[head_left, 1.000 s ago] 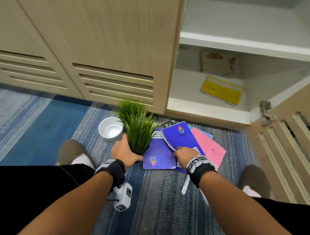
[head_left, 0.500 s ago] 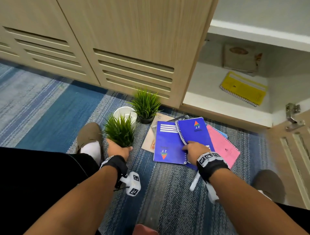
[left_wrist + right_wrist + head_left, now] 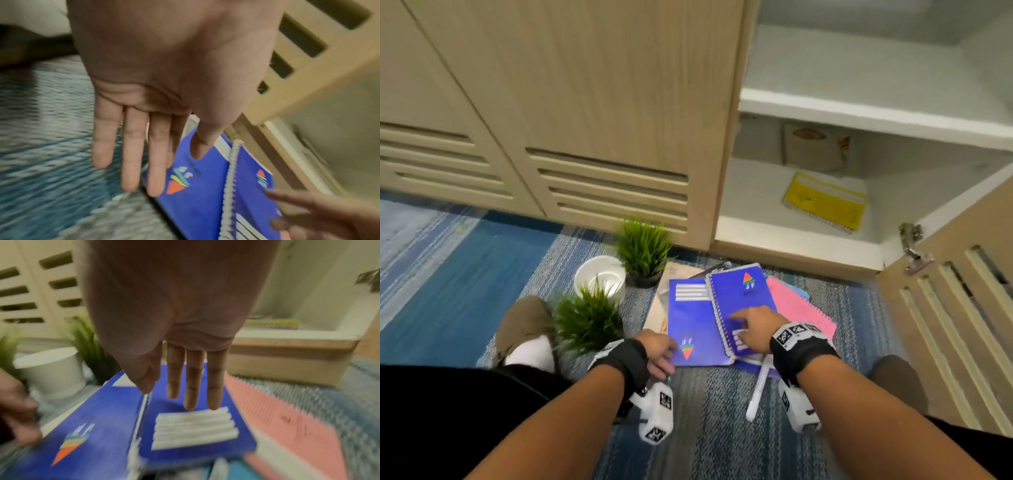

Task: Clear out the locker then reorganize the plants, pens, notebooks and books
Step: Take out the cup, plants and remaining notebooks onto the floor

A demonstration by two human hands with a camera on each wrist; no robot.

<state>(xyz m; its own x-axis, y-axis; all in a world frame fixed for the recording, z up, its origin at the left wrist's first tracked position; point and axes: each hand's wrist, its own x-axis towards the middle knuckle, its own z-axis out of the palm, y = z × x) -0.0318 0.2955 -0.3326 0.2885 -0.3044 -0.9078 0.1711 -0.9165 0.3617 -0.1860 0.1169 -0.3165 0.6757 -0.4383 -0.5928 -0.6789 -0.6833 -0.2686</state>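
head view: the spiral blue notebook (image 3: 743, 305) lies on the carpet just before the locker (image 3: 859, 192), long axis running away from the person. the right hand (image 3: 755, 325) rests on it, fingers straight; the left hand (image 3: 659, 349), spread and empty, touches the flat blue notebook (image 3: 690, 325) left of it. half a second ago the left hand held the near plant (image 3: 589, 318), which now stands left of the notebooks.

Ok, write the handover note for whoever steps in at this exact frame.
Left hand: open, empty, beside the blue notebooks.
Right hand: open, fingers over the upper blue spiral notebook.
On the carpet: two plants, white pot, pink notebook, pen.
In the locker: yellow notebook and a beige book behind it.
Left: empty the locker, then reorganize.
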